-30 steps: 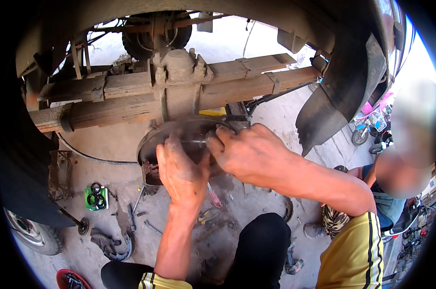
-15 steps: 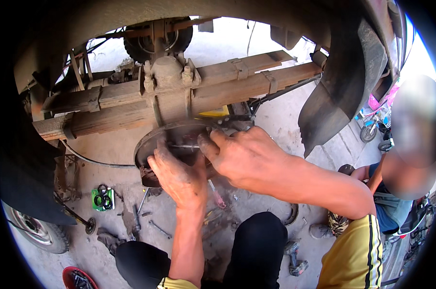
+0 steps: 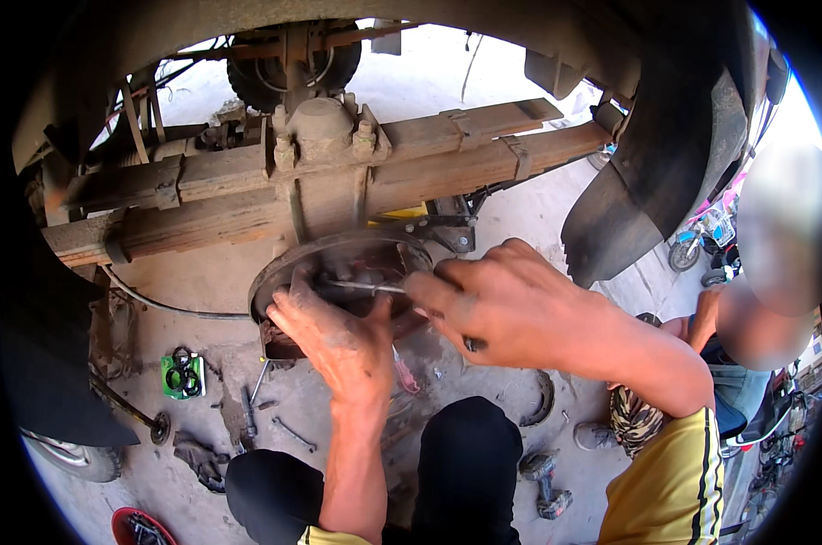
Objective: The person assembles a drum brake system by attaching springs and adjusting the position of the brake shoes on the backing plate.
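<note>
Head view: left hand (image 3: 338,341) partly hides round housing (image 3: 282,270).

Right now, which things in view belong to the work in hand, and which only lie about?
In the work:
rod, in the right hand's grip
round plate, behind the left hand

Seemingly just lying about:
drill
wrench
green box
red bowl

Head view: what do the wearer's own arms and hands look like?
Left hand and right hand: both ungloved, dark smudges on the fingers, no watch visible. Right sleeve: short, yellow, with black and white stripes. Left sleeve: yellow, only its edge in frame.
</note>
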`<action>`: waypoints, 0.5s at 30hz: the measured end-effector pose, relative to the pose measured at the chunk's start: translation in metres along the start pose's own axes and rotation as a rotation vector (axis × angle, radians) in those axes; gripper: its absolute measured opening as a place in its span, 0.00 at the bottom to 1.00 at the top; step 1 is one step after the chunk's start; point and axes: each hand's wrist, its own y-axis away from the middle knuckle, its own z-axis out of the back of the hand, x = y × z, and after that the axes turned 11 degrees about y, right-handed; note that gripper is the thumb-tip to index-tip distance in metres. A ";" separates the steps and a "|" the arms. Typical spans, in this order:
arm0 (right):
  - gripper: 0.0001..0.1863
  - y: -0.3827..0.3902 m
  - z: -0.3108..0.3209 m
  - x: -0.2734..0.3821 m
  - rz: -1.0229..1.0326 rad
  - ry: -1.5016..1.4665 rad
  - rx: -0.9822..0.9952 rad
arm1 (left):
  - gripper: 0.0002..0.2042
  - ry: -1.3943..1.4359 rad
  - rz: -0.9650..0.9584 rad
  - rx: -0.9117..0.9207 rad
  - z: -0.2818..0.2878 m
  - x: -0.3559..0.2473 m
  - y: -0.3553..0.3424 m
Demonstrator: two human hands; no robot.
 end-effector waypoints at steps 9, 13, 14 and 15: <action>0.04 -0.014 0.031 0.010 0.222 0.248 0.004 | 0.39 0.050 0.021 0.038 0.004 -0.003 -0.007; 0.01 -0.019 0.038 0.020 0.257 0.314 -0.021 | 0.42 0.147 0.001 0.069 0.005 0.004 -0.005; 0.01 -0.020 0.039 0.024 0.254 0.345 -0.013 | 0.43 0.171 -0.021 0.060 0.005 0.007 -0.004; 0.01 -0.020 0.039 0.027 0.249 0.374 -0.005 | 0.43 0.163 0.016 0.069 0.005 0.005 -0.005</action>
